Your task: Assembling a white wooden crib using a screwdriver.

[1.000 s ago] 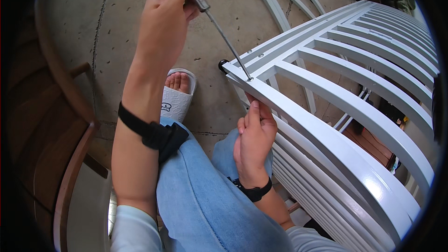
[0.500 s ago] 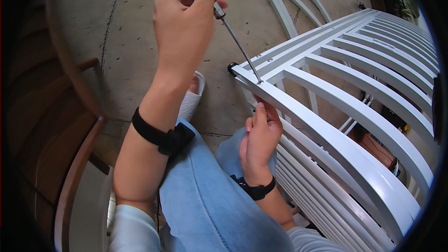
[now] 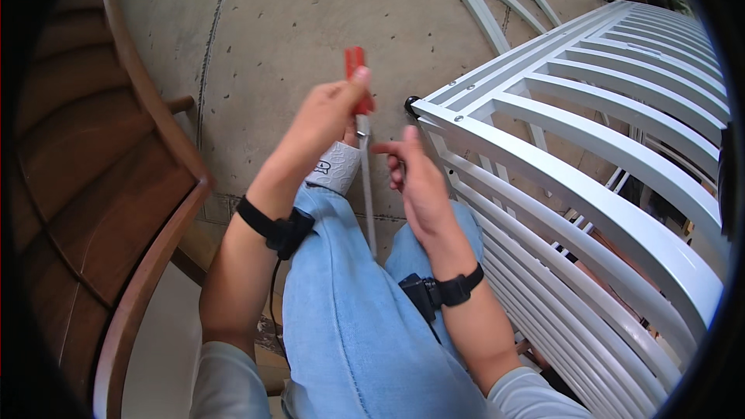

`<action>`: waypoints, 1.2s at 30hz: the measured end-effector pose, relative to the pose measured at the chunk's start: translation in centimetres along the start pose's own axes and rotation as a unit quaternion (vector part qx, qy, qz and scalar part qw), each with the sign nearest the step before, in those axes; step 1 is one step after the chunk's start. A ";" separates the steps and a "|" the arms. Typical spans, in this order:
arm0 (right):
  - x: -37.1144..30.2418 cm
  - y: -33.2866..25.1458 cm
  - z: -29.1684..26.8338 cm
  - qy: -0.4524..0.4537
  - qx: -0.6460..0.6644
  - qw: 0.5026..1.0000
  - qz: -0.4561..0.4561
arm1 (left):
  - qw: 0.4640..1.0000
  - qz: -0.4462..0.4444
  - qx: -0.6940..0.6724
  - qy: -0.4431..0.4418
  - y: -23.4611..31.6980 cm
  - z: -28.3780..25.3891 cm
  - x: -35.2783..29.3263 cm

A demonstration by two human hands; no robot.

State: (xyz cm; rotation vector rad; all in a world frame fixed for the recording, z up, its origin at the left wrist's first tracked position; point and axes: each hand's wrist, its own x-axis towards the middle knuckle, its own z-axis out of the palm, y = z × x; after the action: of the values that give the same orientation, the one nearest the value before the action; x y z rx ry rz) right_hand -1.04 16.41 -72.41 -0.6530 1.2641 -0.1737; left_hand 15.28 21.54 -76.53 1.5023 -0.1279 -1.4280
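Note:
My left hand (image 3: pixel 326 120) is closed round the red handle of a screwdriver (image 3: pixel 355 62). Its long shaft, smeared by motion, points down between my knees, away from the rail. To the right, my right hand (image 3: pixel 423 190) is held up beside the frame's corner. Its thumb and forefinger stick out while the other fingers curl in; a small dark bit shows among them, too little to name. A white slatted metal frame (image 3: pixel 535 151) stands at my right, with a screw head (image 3: pixel 458 118) near its black-capped corner (image 3: pixel 412 106). Neither hand touches the frame.
A brown wooden chair (image 3: pixel 101 171) stands close on my left. Loose white metal bars (image 3: pixel 477 12) lie on the concrete floor (image 3: pixel 272 23) at the far right. My white slipper (image 3: pixel 339 169) is under the left hand.
The screwdriver has left the screw in the rail, and my left hand has come down with it, its tip now toward my lap. My right hand has come out from beneath the rail.

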 end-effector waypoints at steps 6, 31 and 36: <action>1.7 2.2 1.8 -0.132 -0.191 0.969 -0.084 | 0.993 0.035 0.054 -0.101 0.5 1.6 0.7; 4.4 12.4 -6.4 0.036 -0.473 0.851 -0.225 | 0.902 0.000 0.418 -0.109 -6.4 1.3 1.4; -1.0 4.2 -4.5 -0.124 -0.415 0.884 -0.179 | 0.993 -0.037 0.067 -0.091 -0.2 0.4 -2.2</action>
State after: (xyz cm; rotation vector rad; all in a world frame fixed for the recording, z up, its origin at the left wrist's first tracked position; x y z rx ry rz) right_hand -6.48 18.65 -74.57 -1.6009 0.9218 0.1676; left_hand 14.20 22.88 -75.02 1.4943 -0.2879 -1.6425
